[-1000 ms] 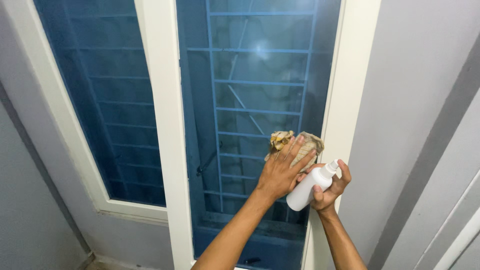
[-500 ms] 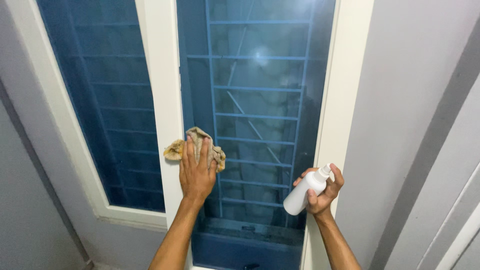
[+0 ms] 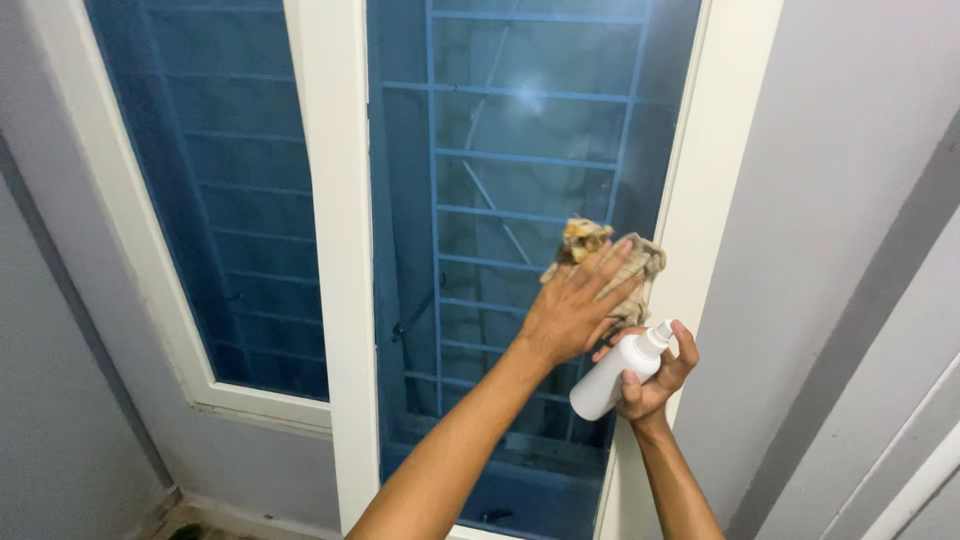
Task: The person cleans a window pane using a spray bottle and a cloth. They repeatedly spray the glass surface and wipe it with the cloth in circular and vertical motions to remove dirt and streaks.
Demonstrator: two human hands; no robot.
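Cloth (image 3: 606, 252) lies flattened beneath left hand (image 3: 570, 310).

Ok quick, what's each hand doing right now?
Left hand: open, fingers spread, pressing a crumpled cloth flat on the window glass.
Right hand: closed around a white spray bottle.

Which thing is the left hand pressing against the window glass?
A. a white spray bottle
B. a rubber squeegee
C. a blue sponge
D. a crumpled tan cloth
D: the left hand lies flat on a crumpled tan cloth against the right window pane, while the right hand holds the white spray bottle lower down beside the frame.
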